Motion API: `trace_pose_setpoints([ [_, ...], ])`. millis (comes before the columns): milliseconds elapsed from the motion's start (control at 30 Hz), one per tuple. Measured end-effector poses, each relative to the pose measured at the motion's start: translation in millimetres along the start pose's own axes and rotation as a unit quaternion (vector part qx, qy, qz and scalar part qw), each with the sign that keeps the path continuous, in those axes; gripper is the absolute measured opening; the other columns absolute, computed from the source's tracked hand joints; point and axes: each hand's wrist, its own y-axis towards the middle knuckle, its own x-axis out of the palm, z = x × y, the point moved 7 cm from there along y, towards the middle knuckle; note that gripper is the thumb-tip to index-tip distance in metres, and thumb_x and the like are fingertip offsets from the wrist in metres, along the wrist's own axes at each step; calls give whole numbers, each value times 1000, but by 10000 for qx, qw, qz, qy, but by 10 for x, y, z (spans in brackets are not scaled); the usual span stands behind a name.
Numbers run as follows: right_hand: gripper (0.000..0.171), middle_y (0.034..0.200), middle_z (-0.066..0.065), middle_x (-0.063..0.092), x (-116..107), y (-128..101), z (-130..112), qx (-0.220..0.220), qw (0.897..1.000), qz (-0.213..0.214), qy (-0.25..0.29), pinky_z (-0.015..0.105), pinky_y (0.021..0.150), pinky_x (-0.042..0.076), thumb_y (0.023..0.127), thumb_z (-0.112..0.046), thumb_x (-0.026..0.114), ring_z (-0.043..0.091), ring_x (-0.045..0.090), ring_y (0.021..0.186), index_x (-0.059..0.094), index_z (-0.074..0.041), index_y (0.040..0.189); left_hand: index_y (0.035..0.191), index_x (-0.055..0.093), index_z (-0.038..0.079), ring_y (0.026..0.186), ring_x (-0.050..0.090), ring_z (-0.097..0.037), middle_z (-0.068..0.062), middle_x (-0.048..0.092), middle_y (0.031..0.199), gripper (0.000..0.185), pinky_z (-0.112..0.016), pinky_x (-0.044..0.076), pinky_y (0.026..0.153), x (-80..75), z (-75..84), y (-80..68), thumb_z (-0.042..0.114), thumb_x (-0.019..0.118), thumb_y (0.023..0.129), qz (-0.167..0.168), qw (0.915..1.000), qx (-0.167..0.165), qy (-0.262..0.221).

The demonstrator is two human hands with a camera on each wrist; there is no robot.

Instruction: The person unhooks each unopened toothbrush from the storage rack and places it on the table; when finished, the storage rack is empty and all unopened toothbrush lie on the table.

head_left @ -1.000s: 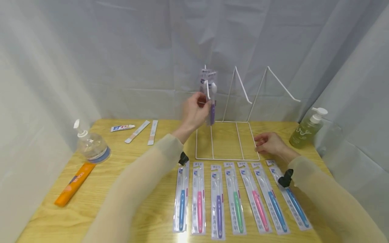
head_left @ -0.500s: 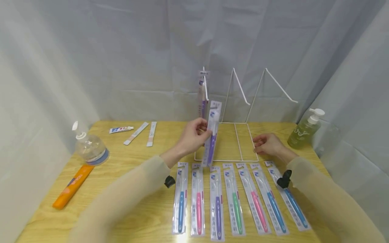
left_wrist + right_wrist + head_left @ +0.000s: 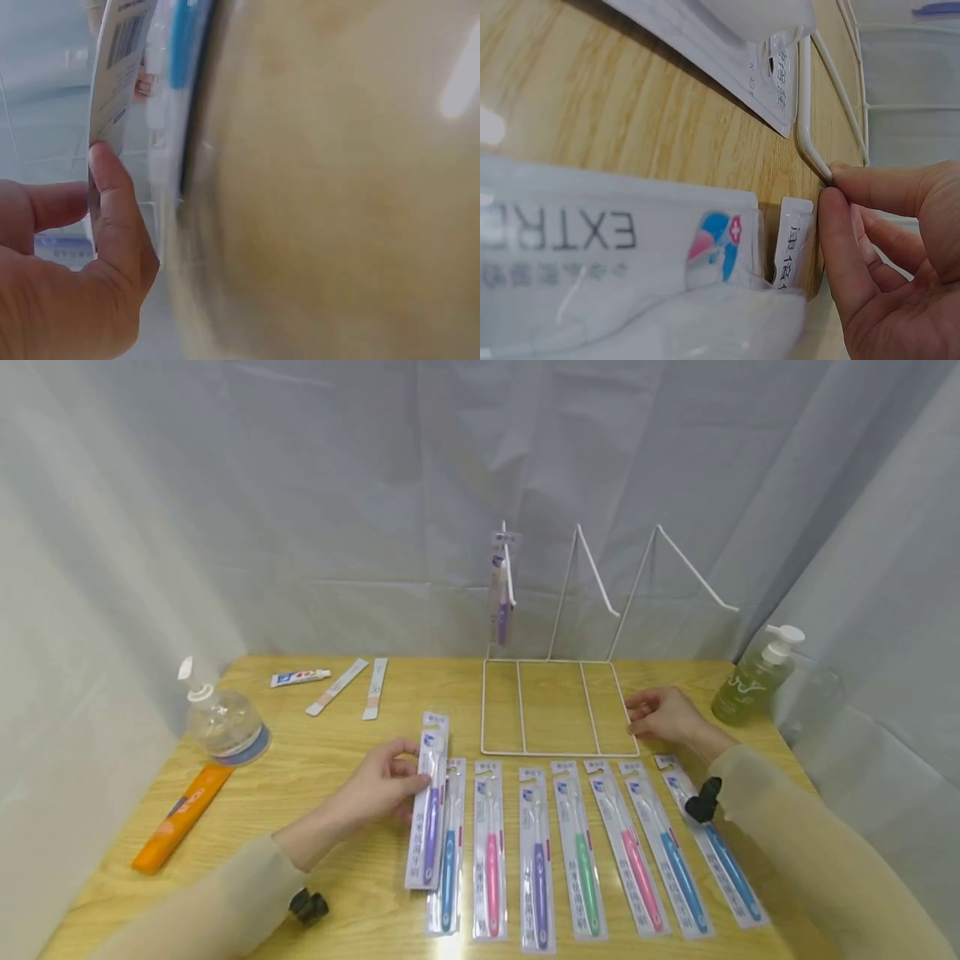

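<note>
My left hand [image 3: 382,783] pinches a packaged purple toothbrush [image 3: 430,839] between thumb and fingers. The pack is held above the left end of a row, partly covering a packaged blue toothbrush [image 3: 447,893]. In the left wrist view, the printed back of the held pack [image 3: 124,64] shows. My right hand [image 3: 669,717] pinches the right front corner of a white wire rack [image 3: 558,753], clearly seen as rack wire [image 3: 807,142] in the right wrist view. Another packaged purple toothbrush [image 3: 501,602] hangs on the rack's left hook.
Several packaged toothbrushes, among them a green one [image 3: 587,881], lie before the rack. A green pump bottle [image 3: 752,685] stands right; a clear pump bottle [image 3: 225,722], orange box [image 3: 182,818], toothpaste tube [image 3: 300,677] and two paper sachets [image 3: 337,687] are left. A grey curtain [image 3: 360,510] hangs behind.
My left hand has come away from the left hook, down and leftward to the row, carrying one purple toothbrush; the other stays hanging. My right hand has kept its hold on the rack.
</note>
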Motion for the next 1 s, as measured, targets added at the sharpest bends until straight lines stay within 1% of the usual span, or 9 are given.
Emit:
trace_pose_setpoints([
  [100, 55, 100, 8, 70, -2, -2, -10, -29, 10000, -1, -50, 19, 68, 64, 92, 3, 84, 7, 65, 78, 64, 14, 141, 148, 51, -2, 78, 73, -19, -11, 75, 103, 46, -31, 67, 62, -71, -147, -124, 4, 68, 106, 87, 9996, -271, 54],
  [233, 54, 101, 9, 71, -2, -3, -18, -58, 9999, 17, -86, 18, 67, 64, 91, 2, 85, 7, 65, 78, 65, 14, 140, 147, 52, -1, 76, 73, -20, -12, 72, 102, 46, -32, 66, 60, -129, -271, -205, 4, 70, 105, 204, 9981, -525, 239],
  [433, 55, 103, 11, 72, 4, -9, -20, -60, 9999, 9, -108, 18, 67, 63, 92, 2, 85, 7, 65, 79, 65, 15, 141, 150, 51, 0, 83, 74, -24, -16, 71, 111, 52, -38, 70, 66, -122, -381, -253, 6, 73, 104, 144, 9946, -911, 476],
  [667, 55, 103, 10, 70, 11, -2, -18, -20, 10000, -23, -18, 19, 69, 65, 92, 2, 84, 8, 65, 80, 64, 14, 142, 150, 50, -4, 83, 76, -25, -19, 72, 111, 59, -40, 72, 70, -128, -373, -254, 3, 77, 98, 109, 9933, -1005, 552],
  [733, 55, 103, 9, 70, 10, -3, -15, -4, 10000, -14, -23, 19, 69, 65, 93, 2, 84, 8, 65, 80, 64, 14, 142, 150, 51, -6, 83, 76, -25, -19, 73, 111, 60, -40, 72, 71, -151, -370, -245, 5, 78, 98, 91, 9923, -1033, 676],
  [833, 55, 104, 9, 69, 10, -5, -15, 30, 10000, 5, -38, 19, 69, 65, 93, 2, 84, 8, 65, 81, 64, 13, 143, 148, 56, -7, 83, 76, -23, -17, 74, 108, 57, -38, 71, 69, -218, -332, -239, 12, 80, 99, 111, 9885, -1041, 1088],
  [933, 56, 106, 11, 69, 6, -10, -17, 63, 10000, 16, -48, 19, 70, 65, 93, 1, 84, 9, 65, 82, 64, 12, 144, 143, 61, -8, 78, 75, -22, -15, 75, 103, 53, -36, 69, 65, -309, -242, -230, 20, 80, 101, 150, 9828, -847, 1633],
  [1000, 56, 106, 11, 69, 3, -13, -13, 93, 9999, 18, -48, 19, 70, 65, 93, 1, 84, 10, 65, 82, 63, 12, 145, 140, 65, -6, 74, 73, -21, -14, 76, 101, 51, -35, 66, 62, -372, -152, -210, 24, 80, 102, 247, 9783, -631, 1956],
])
